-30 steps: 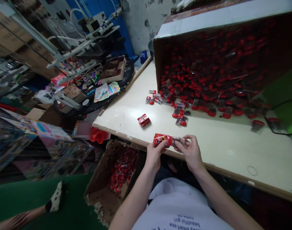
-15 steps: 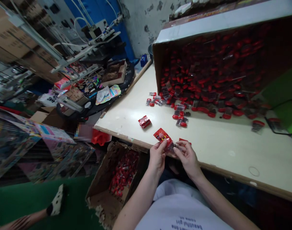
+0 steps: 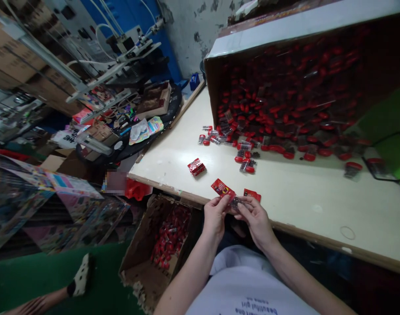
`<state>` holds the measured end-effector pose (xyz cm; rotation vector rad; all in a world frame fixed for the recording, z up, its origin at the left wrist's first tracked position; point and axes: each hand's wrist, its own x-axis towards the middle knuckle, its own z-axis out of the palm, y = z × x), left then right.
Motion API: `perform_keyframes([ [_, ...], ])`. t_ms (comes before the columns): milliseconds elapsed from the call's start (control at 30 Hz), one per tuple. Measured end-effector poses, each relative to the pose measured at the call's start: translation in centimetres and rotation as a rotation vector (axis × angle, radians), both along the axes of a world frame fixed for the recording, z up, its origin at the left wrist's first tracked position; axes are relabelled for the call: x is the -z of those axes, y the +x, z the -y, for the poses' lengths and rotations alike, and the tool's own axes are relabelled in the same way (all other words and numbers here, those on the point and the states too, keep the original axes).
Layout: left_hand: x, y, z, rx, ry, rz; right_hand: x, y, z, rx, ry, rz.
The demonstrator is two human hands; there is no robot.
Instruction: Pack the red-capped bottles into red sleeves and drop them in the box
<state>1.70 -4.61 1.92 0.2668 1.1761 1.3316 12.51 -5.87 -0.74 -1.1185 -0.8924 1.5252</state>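
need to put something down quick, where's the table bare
Widest patch: the table right of the red card, between the jars and the front edge, out to the thin ring. Another: left of the red stack. Crowded: the box mouth, and around the left hand and right hand.

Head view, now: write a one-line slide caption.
Two bare hands hold a red-labelled clear packet above a cream worktable, before a carton spilling red-capped containers.

Upside-down "beautiful girl" — on the pale shirt [image 3: 242, 275], lettering on held red packet [image 3: 223, 188] — illegible
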Motion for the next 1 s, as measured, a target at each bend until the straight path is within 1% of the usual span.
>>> perform_keyframes([
  [67,0.0,0.0,0.1,-0.047,-0.016,-0.033,0.0,-0.2,0.2,0.053,0.064,0.099],
  [133,0.0,0.0,0.2,-0.077,-0.034,-0.048,0.0,-0.3,0.4,0.101,0.154,0.254],
  [200,0.0,0.0,0.3,-0.080,-0.045,-0.035,0.1,-0.3,0.5,0.102,0.215,0.379],
  [233,0.0,0.0,0.3,-0.074,-0.045,-0.018,0.1,-0.3,0.6,0.095,0.226,0.409],
  [300,0.1,-0.1,0.2,-0.057,-0.036,0.028,0.0,-0.3,0.5,0.082,0.207,0.373],
  [433,0.3,-0.7,0.2,0.026,-0.006,0.091,-0.2,-0.4,0.0,0.000,0.050,0.076],
  [533,0.4,-1.3,0.2,0.066,0.003,0.092,-0.5,-0.7,-0.2,-0.040,-0.025,-0.037],
  [700,0.2,-1.8,0.3,0.081,0.048,0.142,-0.3,-1.2,-0.2,-0.001,0.029,0.008],
  [1000,0.2,-2.1,0.3,0.133,0.061,0.136,0.0,-1.3,-0.4,-0.051,0.028,0.027],
])
